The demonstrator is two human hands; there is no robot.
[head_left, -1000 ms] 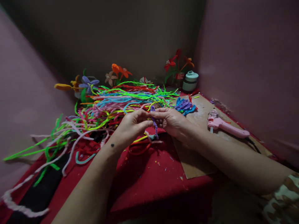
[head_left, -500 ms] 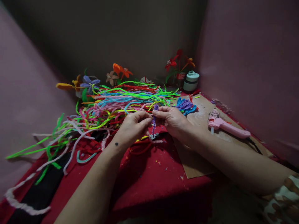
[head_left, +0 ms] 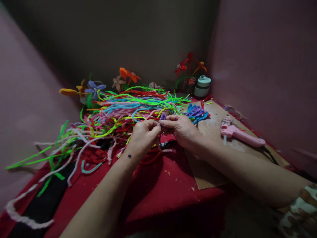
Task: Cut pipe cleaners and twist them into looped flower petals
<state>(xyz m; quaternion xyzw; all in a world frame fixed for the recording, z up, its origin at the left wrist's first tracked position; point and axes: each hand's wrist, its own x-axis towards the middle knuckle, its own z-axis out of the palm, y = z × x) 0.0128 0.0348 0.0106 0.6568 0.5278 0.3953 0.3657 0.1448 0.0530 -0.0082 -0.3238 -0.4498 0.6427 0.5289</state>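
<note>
Between my hands, over the red cloth, a small purple fuzzy piece (head_left: 162, 117) sticks up from the fingertips. My left hand (head_left: 146, 134) pinches its lower part, with thumb and forefinger pressed together. My right hand (head_left: 182, 130) grips the same piece from the other side, the fingertips of both hands nearly touching. My fingers hide most of the piece. A dark metal tool (head_left: 166, 144) lies on the cloth just below the hands, partly covered. Behind them spreads a big pile of coloured fuzzy stems (head_left: 133, 105).
On the right, a pink glue gun (head_left: 244, 135) rests on a brown board (head_left: 210, 175). A blue and purple bundle (head_left: 196, 113) lies at the board's back left. Fuzzy flowers (head_left: 95, 88) and a pale green-lidded container (head_left: 203, 86) stand at the back.
My left hand has moved slightly right and its fingers have closed in on my right hand's. The purple piece has shifted slightly left and down, with less of it showing.
</note>
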